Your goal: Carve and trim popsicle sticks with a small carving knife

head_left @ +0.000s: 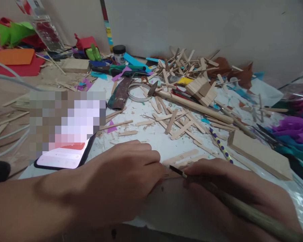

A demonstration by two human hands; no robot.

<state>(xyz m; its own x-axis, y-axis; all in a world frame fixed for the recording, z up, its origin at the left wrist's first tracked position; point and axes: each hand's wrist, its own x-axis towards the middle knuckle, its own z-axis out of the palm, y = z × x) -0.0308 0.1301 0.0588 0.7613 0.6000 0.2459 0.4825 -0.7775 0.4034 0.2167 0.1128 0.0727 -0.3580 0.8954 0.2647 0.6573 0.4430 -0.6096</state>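
My left hand (133, 171) is closed, its knuckles up, and rests at the near middle of the white work surface. Its fingertips meet the end of a craft stick (172, 174) that bears short marks; whether they grip it or only press it down is hidden. In my right hand (255, 188) lies a carving knife (244, 205) with a long wooden handle and a small dark blade. The blade points left, just above the marked stick. Another craft stick (184, 155) lies right behind it.
A phone (59, 159), partly blurred out, leans at the left. Behind are a hammer (194, 104), a tape roll (140, 92) and a heap of craft sticks (184, 65). A wood block (260, 154) and scissors (272, 137) lie at the right, a small jar (119, 55) at the back.
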